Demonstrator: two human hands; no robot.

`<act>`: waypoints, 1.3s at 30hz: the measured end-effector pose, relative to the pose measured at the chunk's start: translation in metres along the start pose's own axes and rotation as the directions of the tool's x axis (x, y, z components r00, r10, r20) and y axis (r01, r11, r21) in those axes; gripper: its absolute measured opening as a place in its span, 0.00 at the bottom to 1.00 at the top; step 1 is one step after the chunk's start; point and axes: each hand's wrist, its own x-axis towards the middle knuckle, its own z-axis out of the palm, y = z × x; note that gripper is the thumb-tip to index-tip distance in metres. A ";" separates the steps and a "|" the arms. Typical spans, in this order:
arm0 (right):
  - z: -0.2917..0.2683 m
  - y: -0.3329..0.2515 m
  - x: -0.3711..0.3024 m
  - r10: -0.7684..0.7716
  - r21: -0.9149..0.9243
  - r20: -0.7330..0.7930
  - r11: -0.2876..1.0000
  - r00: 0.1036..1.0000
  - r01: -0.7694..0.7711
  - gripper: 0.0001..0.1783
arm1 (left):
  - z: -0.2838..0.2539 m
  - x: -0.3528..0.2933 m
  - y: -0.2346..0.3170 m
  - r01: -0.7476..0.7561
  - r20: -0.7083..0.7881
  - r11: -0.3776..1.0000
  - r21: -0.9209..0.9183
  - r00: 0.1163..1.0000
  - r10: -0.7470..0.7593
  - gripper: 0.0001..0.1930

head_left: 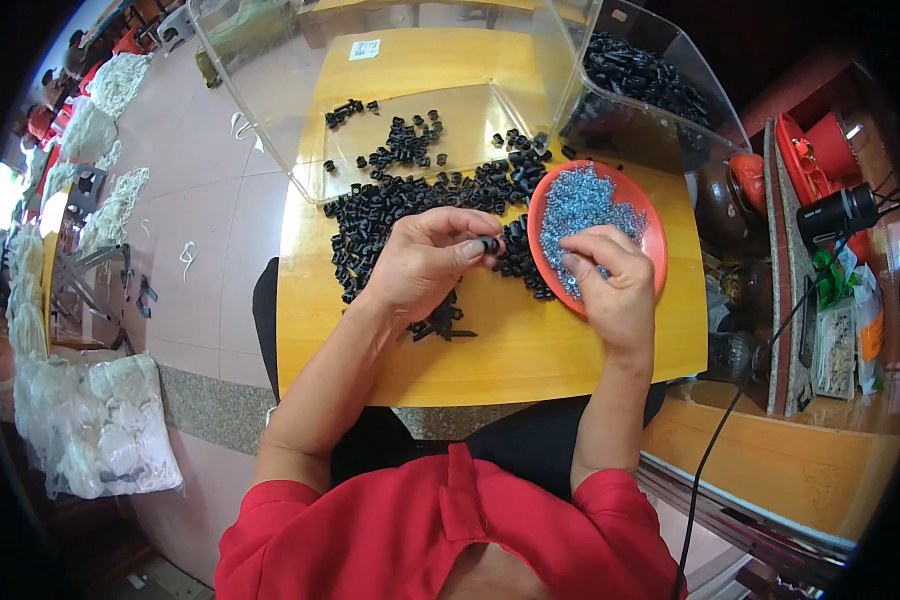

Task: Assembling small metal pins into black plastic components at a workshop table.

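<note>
So a small black plastic part [489, 245] is pinched between the thumb and fingers of the left hand [420, 262], just left of the red plate [656, 226]. The right hand [615, 290] is curled over the plate's near side, fingertips drawn together at the small silver screws [585, 205] (screws by the look of them, anyway). Whether one is gripped can't be told, since the tips are covered.

What could go wrong? The plate could probably get tipped if its rim is pressed by the right hand, and screws would be scattered. The held part could be dropped too, being tiny and only pinched, and it'd be easily lost in the heap of black parts [385, 225] spread left of the plate and crowded up to its rim.

Everything's set on a yellow wooden table [530, 370]. Beyond the plate, more black pieces are held in a clear plastic bin [705, 145]. Way off to its left, white bundles in clear plastic [105, 430] are piled by a pinkish tiled floor [200, 240].
</note>
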 end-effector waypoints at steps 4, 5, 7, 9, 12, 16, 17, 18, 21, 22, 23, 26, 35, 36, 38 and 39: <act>0.021 -0.021 -0.004 -0.049 0.136 -0.012 0.989 0.999 0.050 0.08 | 0.001 -0.004 -0.003 0.073 0.024 0.991 -0.116 0.997 -0.071 0.06; 0.024 -0.025 -0.005 -0.056 0.181 -0.014 0.982 0.998 0.057 0.08 | 0.001 -0.005 -0.004 0.112 0.014 0.984 -0.140 0.994 -0.111 0.06; 0.027 -0.029 -0.004 -0.072 0.165 -0.014 0.983 0.997 0.074 0.09 | 0.005 -0.007 -0.003 0.130 0.000 0.981 -0.141 0.991 -0.131 0.07; 0.029 -0.030 -0.004 -0.029 0.141 -0.022 0.990 0.999 0.032 0.08 | 0.005 -0.008 -0.004 0.120 0.004 0.987 -0.104 0.993 -0.120 0.07; 0.029 -0.030 -0.005 0.036 0.118 -0.005 0.992 0.999 -0.035 0.07 | 0.009 -0.009 -0.004 0.115 -0.015 0.993 0.002 0.993 -0.115 0.07; 0.028 -0.028 -0.006 0.031 0.058 -0.006 0.998 1.000 -0.030 0.07 | 0.012 -0.008 -0.007 0.074 -0.010 0.985 0.156 0.997 -0.073 0.07; 0.028 -0.028 -0.005 0.002 0.026 -0.005 1.000 1.000 -0.002 0.07 | 0.013 -0.009 -0.009 0.053 -0.003 0.982 0.182 0.999 -0.053 0.07; 0.028 -0.028 -0.005 -0.025 -0.007 -0.004 1.000 1.000 0.025 0.07 | 0.014 -0.009 -0.010 0.032 0.006 0.978 0.208 0.999 -0.034 0.06; 0.027 -0.028 -0.006 -0.011 0.030 0.044 0.999 0.999 0.009 0.06 | 0.016 -0.009 -0.009 0.036 -0.002 0.971 0.234 0.999 -0.037 0.06; 0.027 -0.027 -0.005 -0.010 0.030 0.046 1.000 0.999 0.009 0.06 | 0.016 -0.009 -0.009 0.036 -0.003 0.972 0.233 0.999 -0.036 0.06; 0.027 -0.026 -0.004 -0.037 0.063 0.056 0.997 0.998 0.034 0.06 | 0.016 -0.009 -0.008 0.052 -0.009 0.971 0.234 0.999 -0.052 0.06; 0.026 -0.022 -0.004 -0.040 0.120 0.061 0.992 0.997 0.033 0.07 | 0.012 -0.008 -0.006 0.078 -0.045 0.981 0.176 0.996 -0.071 0.06; 0.035 -0.022 -0.001 -0.157 -0.108 0.082 0.980 0.984 0.165 0.07 | 0.010 -0.006 -0.001 0.064 -0.090 0.969 0.238 0.995 -0.044 0.06; 0.037 -0.020 -0.002 -0.132 -0.083 0.063 0.987 0.989 0.137 0.08 | 0.009 -0.006 -0.002 0.092 -0.096 0.986 0.139 0.992 -0.079 0.06; 0.037 -0.021 -0.002 -0.108 -0.059 0.047 0.992 0.993 0.110 0.08 | 0.008 -0.005 -0.004 0.116 -0.097 0.993 0.036 0.989 -0.112 0.06; 0.037 -0.023 -0.002 -0.073 -0.029 0.033 0.997 0.997 0.074 0.09 | 0.007 -0.004 -0.005 0.131 -0.106 0.991 -0.022 0.985 -0.133 0.06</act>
